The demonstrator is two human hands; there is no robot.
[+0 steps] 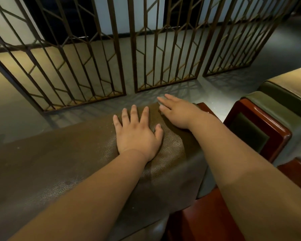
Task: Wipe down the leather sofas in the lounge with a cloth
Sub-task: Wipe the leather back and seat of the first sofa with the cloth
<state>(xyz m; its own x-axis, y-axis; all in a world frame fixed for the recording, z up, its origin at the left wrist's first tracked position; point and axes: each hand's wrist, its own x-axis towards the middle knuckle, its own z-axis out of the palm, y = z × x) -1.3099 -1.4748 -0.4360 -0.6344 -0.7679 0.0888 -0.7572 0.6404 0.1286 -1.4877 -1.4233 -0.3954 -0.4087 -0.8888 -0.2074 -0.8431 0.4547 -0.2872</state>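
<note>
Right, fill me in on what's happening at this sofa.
A person leans over the top of a brown leather sofa back. The left hand lies flat on the leather with fingers spread; the right hand rests open near the back edge. No cloth shows in either hand. A metal lattice screen stands behind.

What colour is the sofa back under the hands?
Olive-brown pebbled leather on the sofa back, clearest in the head view.

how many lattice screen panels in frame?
3. Left panel behind the sofa back, middle panel beyond both hands, right panel near the second sofa. More may lie beyond the frame.
</note>
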